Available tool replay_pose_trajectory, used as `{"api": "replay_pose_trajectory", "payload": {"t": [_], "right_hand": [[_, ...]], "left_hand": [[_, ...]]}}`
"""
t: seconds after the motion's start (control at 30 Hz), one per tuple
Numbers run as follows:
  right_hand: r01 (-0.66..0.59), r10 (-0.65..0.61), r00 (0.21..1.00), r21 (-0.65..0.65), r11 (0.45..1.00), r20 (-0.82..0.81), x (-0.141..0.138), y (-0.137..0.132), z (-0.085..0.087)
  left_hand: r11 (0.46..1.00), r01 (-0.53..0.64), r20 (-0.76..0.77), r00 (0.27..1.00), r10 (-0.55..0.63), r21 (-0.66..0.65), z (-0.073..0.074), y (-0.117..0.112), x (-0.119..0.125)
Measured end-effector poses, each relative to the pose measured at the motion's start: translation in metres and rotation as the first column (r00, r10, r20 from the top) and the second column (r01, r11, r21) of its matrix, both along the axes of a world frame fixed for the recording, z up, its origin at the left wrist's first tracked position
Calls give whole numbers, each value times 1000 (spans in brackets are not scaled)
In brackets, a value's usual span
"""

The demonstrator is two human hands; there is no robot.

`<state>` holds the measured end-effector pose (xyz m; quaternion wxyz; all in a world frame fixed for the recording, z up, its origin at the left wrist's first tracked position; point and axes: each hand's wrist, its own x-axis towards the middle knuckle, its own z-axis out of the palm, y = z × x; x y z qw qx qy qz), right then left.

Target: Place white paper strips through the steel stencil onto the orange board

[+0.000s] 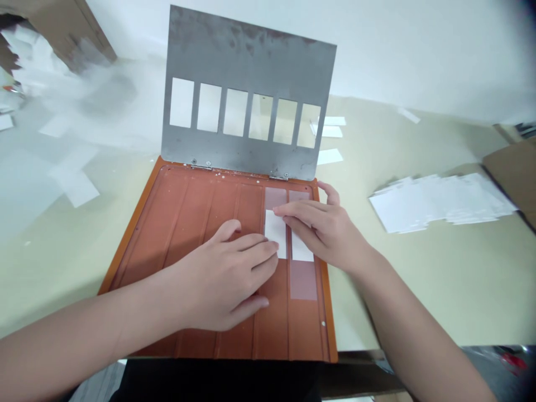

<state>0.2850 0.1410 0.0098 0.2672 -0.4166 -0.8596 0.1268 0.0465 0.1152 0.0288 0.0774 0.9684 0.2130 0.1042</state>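
Note:
An orange tray-like board (188,312) with shallow lengthwise channels lies in front of me. A grey metal plate (251,61) with a row of rectangular cutouts stands raised on hinges at its far edge. In one channel lies a white card (274,226). My left hand (234,273) rests palm down with fingers spread, its fingertips at that card's lower left. My right hand (322,223) has thumb and index finger close together on the card's upper part. A second white card (302,248), partly under the right hand, lies in the rightmost channel over a mauve strip (304,280).
On the right of the table (419,296) lies a spread stack of white cards (439,204), beside a cardboard box (515,173). Loose white pieces (330,156) lie behind the plate. Clear plastic and white scraps (77,184) cover the left, near another cardboard box (71,28).

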Motion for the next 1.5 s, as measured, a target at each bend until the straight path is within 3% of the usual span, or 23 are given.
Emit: {"api": "replay_pose_trajectory", "payload": {"t": [0.1,0.27,0.47,0.77,1.0,1.13,1.3,1.5], "right_hand": [[40,-42,998,56,998,35,-1,1,-2],[169,-215,951,208,963,220,-2,3,-7],[247,-300,886,188,951,354,-4,2,-5],[238,-280,934,197,951,221,-9,4,-8],[213,-216,974,39,976,73,-16,0,-5],[172,-171,985,54,984,-17,-14,-3,-3],[60,-63,998,86,995,33,-10,-4,0],[33,-37,997,69,997,62,-9,-7,2]], "left_hand": [[1000,-3,11,1000,3,-3,1,0,0],[1000,-5,29,1000,6,-11,0,1,-1],[999,-8,29,1000,10,-39,-1,0,0],[998,-22,7,1000,23,-62,-1,-1,0],[997,-24,7,1000,24,-69,1,0,1],[997,-17,3,1000,17,-78,1,0,0],[998,-14,16,1000,15,-63,0,0,0],[997,-19,-1,1000,19,-68,0,-1,0]]}}
